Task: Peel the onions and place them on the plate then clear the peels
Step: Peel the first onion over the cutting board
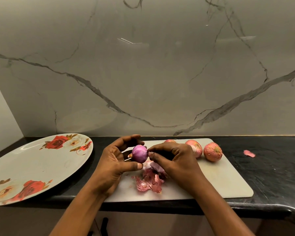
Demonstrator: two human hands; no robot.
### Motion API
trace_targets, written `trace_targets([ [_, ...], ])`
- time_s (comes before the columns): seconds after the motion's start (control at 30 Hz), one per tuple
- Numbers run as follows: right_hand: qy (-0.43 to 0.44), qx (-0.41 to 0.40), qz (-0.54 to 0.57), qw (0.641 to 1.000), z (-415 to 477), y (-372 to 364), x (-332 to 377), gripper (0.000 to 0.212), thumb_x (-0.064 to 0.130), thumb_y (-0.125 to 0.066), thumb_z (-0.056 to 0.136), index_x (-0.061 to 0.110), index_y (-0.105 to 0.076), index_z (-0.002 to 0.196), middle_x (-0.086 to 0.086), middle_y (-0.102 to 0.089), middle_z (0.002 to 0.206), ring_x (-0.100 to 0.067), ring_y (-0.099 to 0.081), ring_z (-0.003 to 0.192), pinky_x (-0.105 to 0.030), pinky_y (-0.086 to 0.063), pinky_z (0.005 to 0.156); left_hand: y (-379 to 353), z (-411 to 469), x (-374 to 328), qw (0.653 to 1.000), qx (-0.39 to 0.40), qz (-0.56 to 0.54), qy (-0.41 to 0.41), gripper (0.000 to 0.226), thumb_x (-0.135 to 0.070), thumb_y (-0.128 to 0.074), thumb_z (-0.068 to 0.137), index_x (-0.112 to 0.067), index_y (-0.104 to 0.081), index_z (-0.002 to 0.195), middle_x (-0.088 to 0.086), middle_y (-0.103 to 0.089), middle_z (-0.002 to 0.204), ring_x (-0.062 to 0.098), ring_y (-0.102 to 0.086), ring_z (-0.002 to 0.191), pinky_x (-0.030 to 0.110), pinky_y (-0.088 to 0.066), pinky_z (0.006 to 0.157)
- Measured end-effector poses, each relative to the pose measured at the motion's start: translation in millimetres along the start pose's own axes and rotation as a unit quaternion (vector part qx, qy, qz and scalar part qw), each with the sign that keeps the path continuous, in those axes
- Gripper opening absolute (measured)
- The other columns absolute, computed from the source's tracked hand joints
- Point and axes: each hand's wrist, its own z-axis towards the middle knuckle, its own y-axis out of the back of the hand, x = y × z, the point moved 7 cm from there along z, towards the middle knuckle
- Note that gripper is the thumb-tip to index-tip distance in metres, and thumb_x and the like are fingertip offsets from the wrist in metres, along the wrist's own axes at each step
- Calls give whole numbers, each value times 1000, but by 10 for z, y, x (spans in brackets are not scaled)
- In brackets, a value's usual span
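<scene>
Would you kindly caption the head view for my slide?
Both hands peel a purple onion above the cutting board; three unpeeled onions wait, plate empty.

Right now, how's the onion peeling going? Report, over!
Left hand holds peeled onion; right hand pinches its end. Plate empty. Three unpeeled onions wait. Peels on board, nothing blocking.

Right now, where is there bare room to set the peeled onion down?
The floral plate is bare throughout. The cutting board is free at its near right, below the unpeeled onions. It is crowded around the peel pile under both hands.
</scene>
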Motion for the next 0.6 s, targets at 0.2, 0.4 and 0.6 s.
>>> trace_targets([
  [0.2, -36, -21, 35, 999, -14, 48, -65, 19, 8, -83, 90, 19, -85, 105, 10, -81, 99, -6, -78, 94, -31, -64, 87, 121, 19, -10, 996, -63, -57, 3, 81, 17, -78, 60, -14, -68, 133, 4, -73, 132, 34, -73, 115, 34, -65, 83],
  [0.4, -36, -14, 15, 999, 1, 23, -43, 26, 19, -81, 92, 22, -81, 118, 12, -78, 117, 2, -73, 106, -25, -62, 91, 44, 2, 2, 999, -32, -11, 6, 82, 18, -81, 60, -15, -67, 134, 6, -73, 131, 34, -74, 111, 35, -63, 82],
  [0.6, -3, 2, 7, 1000, 12, 0, 28, 28, 16, -81, 92, 23, -81, 119, 14, -79, 112, 0, -73, 105, -21, -61, 88, -10, -9, 0, 1000, -6, 12, 12, 80, 18, -83, 61, -15, -68, 133, 8, -73, 129, 37, -73, 112, 43, -63, 85],
])
